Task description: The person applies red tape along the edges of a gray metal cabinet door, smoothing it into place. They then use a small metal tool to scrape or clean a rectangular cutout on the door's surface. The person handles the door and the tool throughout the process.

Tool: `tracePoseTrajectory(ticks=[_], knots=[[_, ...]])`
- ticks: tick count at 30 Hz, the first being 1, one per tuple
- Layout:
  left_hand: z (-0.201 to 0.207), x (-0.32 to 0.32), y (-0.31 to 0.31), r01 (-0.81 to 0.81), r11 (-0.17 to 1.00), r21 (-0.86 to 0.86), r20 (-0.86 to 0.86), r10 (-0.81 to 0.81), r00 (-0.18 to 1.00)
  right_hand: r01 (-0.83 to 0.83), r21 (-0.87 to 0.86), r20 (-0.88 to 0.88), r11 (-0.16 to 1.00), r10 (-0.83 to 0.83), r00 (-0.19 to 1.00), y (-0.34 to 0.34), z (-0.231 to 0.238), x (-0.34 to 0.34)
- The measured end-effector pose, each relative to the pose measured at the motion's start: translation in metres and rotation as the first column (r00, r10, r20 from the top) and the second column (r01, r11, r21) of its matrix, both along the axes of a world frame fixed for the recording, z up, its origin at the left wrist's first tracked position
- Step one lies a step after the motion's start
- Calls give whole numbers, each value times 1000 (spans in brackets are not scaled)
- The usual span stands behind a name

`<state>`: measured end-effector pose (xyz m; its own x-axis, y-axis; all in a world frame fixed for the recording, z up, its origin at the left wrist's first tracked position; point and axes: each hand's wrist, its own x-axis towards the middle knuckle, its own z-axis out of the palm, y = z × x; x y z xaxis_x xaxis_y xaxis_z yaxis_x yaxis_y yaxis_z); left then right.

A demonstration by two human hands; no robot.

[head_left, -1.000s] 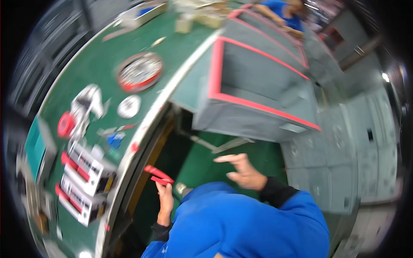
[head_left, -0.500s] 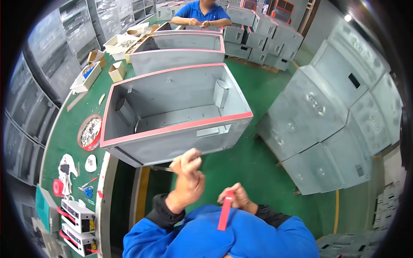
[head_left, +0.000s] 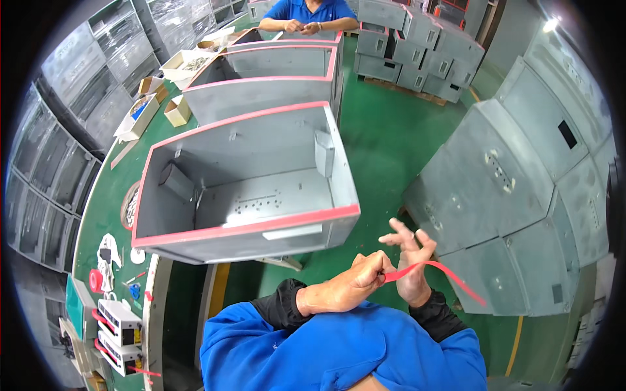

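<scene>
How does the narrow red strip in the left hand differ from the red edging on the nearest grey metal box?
The narrow red strip is gripped near one end by the left hand; the flat red edging lies along the open grey metal box's rim. The strip curves freely in the air, while the edging follows the box. The visible strip looks shorter than the edging. Both are narrow and reddish.

We look down at our left hand (head_left: 355, 280) gripping a red strip (head_left: 460, 281), which arcs past our right hand (head_left: 411, 264), its fingers spread. Ahead of us sits a red-edged grey box (head_left: 208, 250), open-topped; beyond, a person (head_left: 312, 13) in blue holds both hands together.
</scene>
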<state>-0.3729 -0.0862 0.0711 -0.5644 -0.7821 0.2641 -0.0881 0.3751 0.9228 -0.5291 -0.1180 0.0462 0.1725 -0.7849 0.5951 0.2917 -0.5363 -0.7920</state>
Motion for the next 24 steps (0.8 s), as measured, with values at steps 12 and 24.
tracePoseTrajectory(ticks=[12, 24], knots=[[46, 39, -59, -431, 897, -102, 155, 442, 884, -431, -242, -291, 869, 358, 887, -151, 52, 28], [21, -10, -49, -932, 335, 141, -265, 919, 290, -944, 111, 5, 311, 950, 314, -248, 46, 97]])
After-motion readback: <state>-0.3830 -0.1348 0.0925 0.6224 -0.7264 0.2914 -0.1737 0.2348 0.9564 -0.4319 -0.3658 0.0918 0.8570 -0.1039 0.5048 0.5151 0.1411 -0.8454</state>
